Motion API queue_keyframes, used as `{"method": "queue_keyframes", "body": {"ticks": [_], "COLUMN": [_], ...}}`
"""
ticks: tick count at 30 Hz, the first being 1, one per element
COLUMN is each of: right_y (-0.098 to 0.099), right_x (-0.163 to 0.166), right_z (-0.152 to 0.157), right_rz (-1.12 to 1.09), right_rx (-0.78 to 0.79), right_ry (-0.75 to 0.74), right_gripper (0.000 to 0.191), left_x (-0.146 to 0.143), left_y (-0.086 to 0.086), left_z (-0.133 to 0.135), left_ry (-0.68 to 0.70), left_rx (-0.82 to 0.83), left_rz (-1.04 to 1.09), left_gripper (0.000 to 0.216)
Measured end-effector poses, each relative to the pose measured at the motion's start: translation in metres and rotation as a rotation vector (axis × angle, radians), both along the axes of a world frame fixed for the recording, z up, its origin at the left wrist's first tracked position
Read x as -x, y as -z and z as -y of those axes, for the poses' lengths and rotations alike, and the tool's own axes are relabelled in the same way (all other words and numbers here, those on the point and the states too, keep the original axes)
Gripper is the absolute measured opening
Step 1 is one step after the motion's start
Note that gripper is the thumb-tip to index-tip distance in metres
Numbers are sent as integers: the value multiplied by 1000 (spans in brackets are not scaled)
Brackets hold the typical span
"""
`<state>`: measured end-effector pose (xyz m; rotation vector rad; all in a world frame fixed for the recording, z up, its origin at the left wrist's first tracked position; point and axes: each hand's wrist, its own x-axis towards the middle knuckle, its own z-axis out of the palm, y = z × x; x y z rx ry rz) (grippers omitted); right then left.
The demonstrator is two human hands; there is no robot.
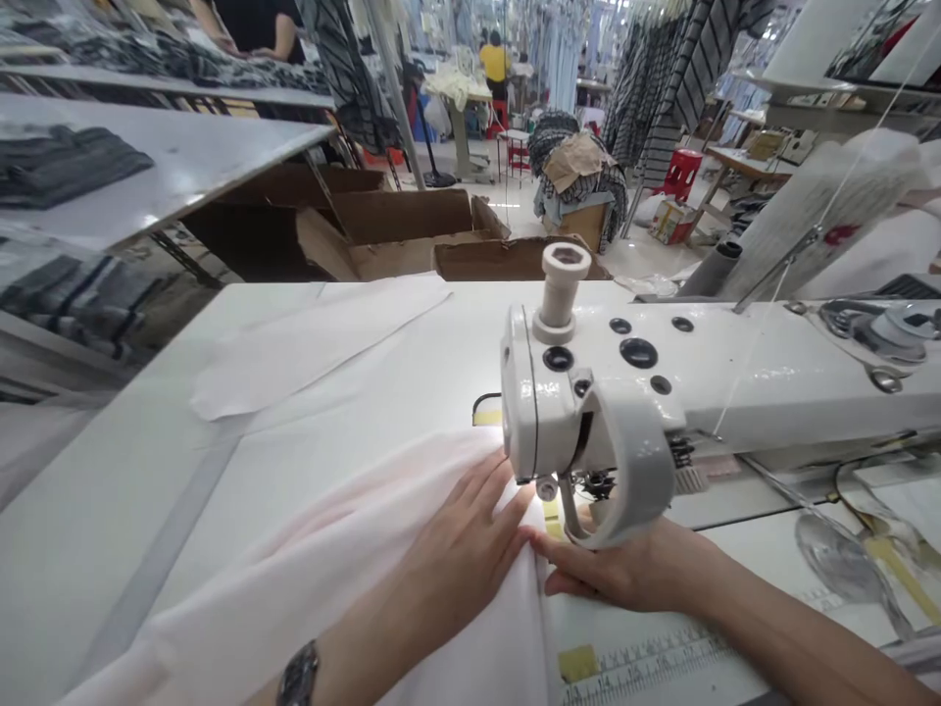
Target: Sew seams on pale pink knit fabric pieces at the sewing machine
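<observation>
Pale pink fabric point(294, 579) lies over the sewing table and runs under the head of a white sewing machine point(588, 392). My left hand point(470, 529) rests flat on it, fingers stretched toward the needle area and slightly apart. At the fabric's right edge, just below the machine head, my right hand point(632, 564) has the edge between its fingers. The machine's grey-white ring-shaped guard hides part of that hand. The needle and presser foot are mostly hidden behind the machine head.
A separate white fabric piece point(316, 343) lies at the table's back left. A printed ruler scale point(647, 672) runs along the front right. Open cardboard boxes point(412, 216) stand beyond the table. A person in yellow point(495, 64) sits far back; another person's arms show upper left.
</observation>
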<state>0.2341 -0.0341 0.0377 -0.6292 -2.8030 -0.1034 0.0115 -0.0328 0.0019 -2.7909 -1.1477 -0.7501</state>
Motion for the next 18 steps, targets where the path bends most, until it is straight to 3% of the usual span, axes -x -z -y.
{"method": "queue_keyframes", "body": {"ticks": [5,9,15,18], "right_y": [-1,3,9,8], "right_x": [-2,-1,-3,-5], "right_z": [1,6,8,4], "right_rz": [-22,-21,-46,-37], "right_rx": [45,100,148,98], "right_ry": [-65,-149,-263,-184], "right_gripper": [31,33,34,37], "left_x": [-4,-4,-3,-4], "left_y": [-16,-27,-22,-19], "left_z": [8,29,44,42], "left_ry": [17,91,119,119], "left_rx": [-35,30,-31,-30], "left_rz": [-120,-40,73,71], "left_gripper": [25,19,15,15]}}
